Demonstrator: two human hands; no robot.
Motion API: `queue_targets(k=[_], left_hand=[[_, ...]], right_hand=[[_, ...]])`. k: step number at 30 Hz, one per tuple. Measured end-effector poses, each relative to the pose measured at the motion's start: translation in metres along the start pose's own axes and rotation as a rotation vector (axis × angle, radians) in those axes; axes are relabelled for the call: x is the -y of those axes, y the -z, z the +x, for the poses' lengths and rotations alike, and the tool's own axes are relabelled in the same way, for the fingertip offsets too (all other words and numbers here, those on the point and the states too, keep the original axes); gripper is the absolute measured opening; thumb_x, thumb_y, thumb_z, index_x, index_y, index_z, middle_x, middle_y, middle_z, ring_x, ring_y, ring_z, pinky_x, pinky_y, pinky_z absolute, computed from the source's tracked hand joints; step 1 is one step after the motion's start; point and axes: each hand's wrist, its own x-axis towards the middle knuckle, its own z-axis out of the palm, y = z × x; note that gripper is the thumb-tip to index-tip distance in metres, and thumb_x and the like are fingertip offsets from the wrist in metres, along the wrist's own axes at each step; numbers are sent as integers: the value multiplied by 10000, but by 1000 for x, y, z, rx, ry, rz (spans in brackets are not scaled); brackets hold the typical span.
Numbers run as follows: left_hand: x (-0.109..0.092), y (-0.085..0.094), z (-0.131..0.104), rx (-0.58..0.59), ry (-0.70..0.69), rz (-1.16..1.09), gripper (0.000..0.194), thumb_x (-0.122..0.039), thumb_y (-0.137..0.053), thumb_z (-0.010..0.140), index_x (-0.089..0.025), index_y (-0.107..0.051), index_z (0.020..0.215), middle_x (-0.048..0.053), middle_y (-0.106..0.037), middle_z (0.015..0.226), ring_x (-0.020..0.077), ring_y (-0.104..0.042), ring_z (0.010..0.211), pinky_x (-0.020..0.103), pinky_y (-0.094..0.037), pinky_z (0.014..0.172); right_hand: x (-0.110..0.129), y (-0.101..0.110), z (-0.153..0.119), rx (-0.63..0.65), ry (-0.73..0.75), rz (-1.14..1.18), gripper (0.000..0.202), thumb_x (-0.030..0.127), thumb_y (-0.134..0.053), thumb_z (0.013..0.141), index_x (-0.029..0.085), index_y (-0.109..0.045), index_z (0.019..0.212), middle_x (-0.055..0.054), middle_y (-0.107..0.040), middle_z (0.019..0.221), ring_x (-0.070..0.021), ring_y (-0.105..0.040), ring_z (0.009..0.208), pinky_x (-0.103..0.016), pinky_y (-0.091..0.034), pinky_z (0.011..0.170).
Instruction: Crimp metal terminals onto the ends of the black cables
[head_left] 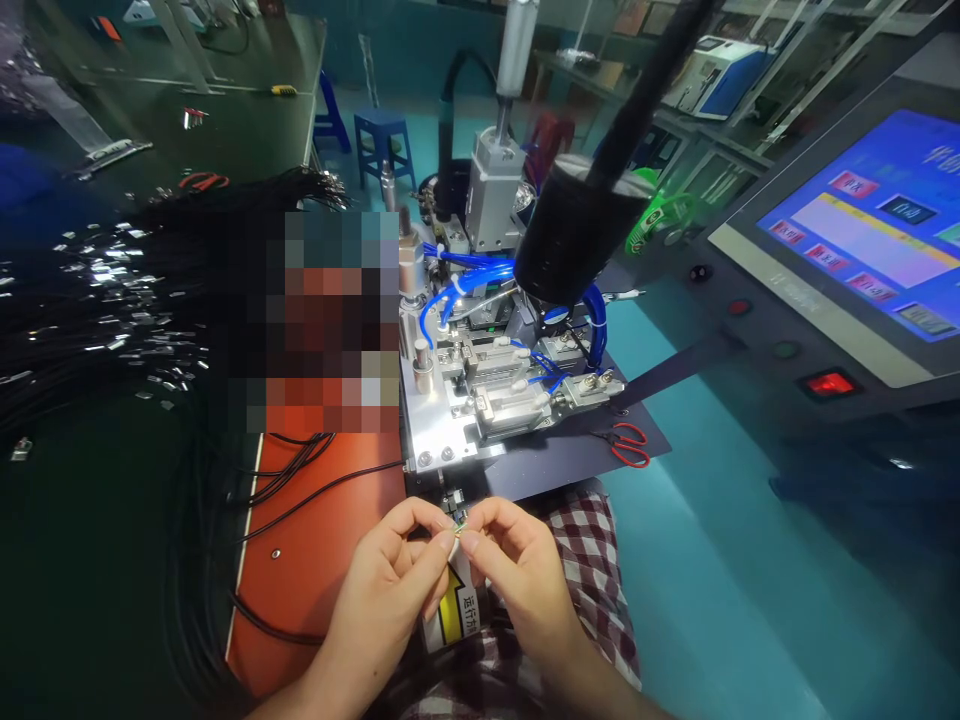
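My left hand (390, 580) and my right hand (521, 570) meet fingertip to fingertip in front of the machine's near edge. Both are pinched on the ends of a tiny piece with thin light-coloured strands (459, 530), mostly covered by the fingers. Just beyond the fingertips is a small metal fitting (453, 498) of the machine. Below the hands shows a white and yellow label (454, 605) with black characters. The metal machine (502, 400) with blue air tubes (480, 265) stands ahead.
Black cables (300, 480) cross an orange board (330, 540) at the left, beside a large cable bundle (97, 300). Red-handled scissors (630, 445) lie on the dark plate (555, 460) at the right. A lit control screen (870, 220) and a black cylinder (574, 230) overhang the right side.
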Motion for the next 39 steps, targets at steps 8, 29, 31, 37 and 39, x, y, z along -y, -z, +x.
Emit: queue_targets(k=[8,29,31,37,39], left_hand=[[-5,-3,2,-16,41,-29,294,-455,-604,771,-180,-500,776,-103,-366,381,34,-243,359,149,-200,382],[-7,-3,-1,7,-60,27,190,-357,-617,789,-193,-525,821,-102,-307,477,32,-248,397,127,-194,366],[-7,-2,1,23,-38,29,200,-372,-603,797,-196,-509,803,-103,-276,488,35,-226,403,134,-175,366],[-13,4,4,73,-26,171,171,-362,-570,815,-200,-520,825,-82,-341,536,50,-278,413,162,-215,376],[-16,7,6,34,-103,351,159,-339,-550,829,-212,-539,923,-44,-457,624,81,-405,484,179,-316,429]], right_hand=[[1,6,1,42,46,-141,127,281,-620,788,157,-610,764,-1,-566,675,-122,-464,565,-237,-385,533],[0,8,-1,78,9,-75,220,331,-628,789,160,-535,686,56,-424,558,-84,-333,484,-216,-263,464],[1,8,-2,72,48,-115,206,312,-616,802,161,-539,685,53,-431,561,-88,-344,494,-219,-276,474],[1,14,5,141,-7,-99,226,345,-616,793,162,-530,692,58,-420,541,-88,-341,472,-219,-269,462],[3,18,12,123,-2,-128,235,354,-624,779,162,-534,677,55,-426,536,-90,-348,464,-222,-270,461]])
